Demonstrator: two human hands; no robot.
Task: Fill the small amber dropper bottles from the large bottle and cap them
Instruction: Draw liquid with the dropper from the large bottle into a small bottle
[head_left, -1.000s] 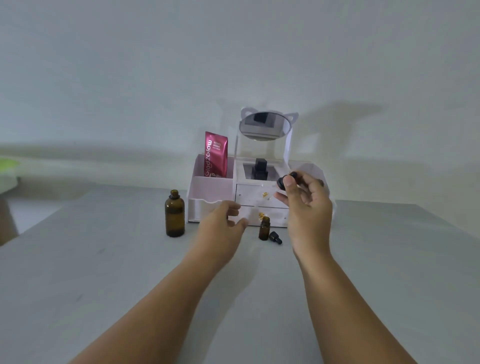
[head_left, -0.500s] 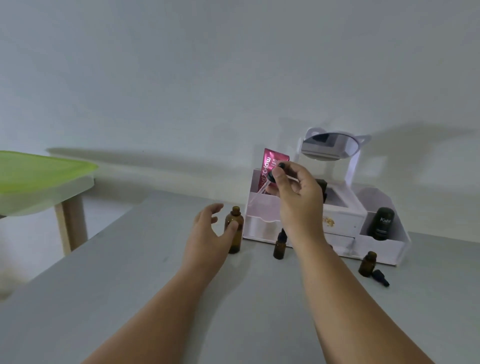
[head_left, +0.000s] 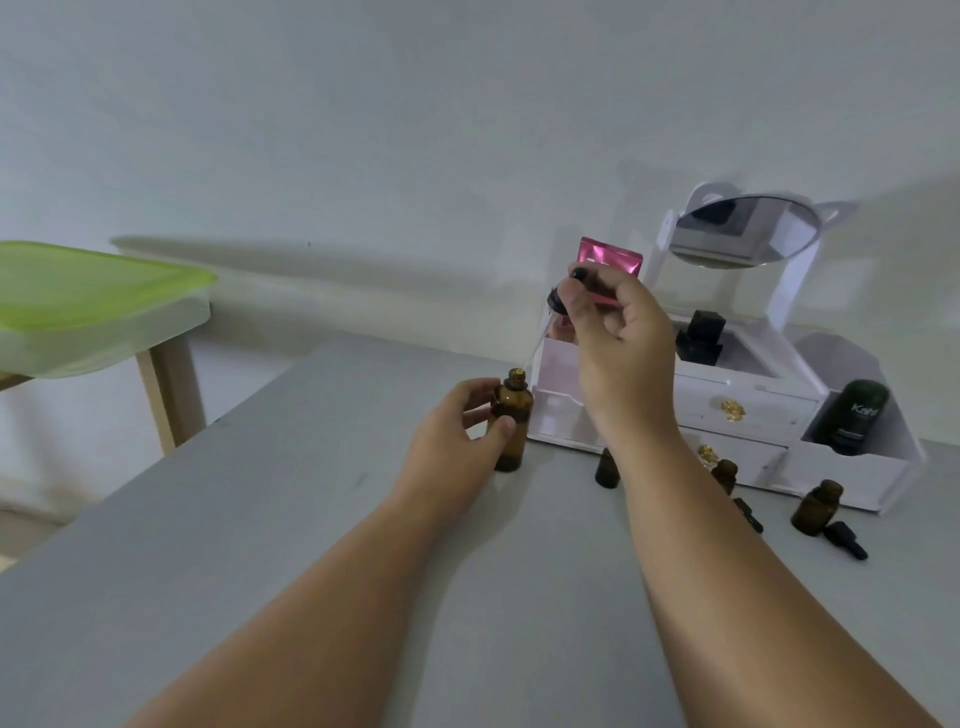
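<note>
**Grey desk & what's on it**

Grey desk (head_left: 260, 545), matte top. Large amber bottle (head_left: 510, 421) stands upright, uncapped, near the back edge. White organizer (head_left: 727, 410) w/ drawers sits at the back right. In front of it: three small amber bottles (head_left: 606, 467) (head_left: 724, 475) (head_left: 816, 506), plus two black dropper caps (head_left: 748, 514) (head_left: 847, 539) lying flat.

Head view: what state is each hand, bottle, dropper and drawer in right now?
Left hand: gripping the large bottle.
Large bottle: upright, uncapped.
Right hand: holding the dropper above it.
Dropper: tilted, tip near the bottle's mouth.
Right small bottle: upright, uncapped.
Loose dropper cap: lying flat.
Organizer drawers: closed.
</note>
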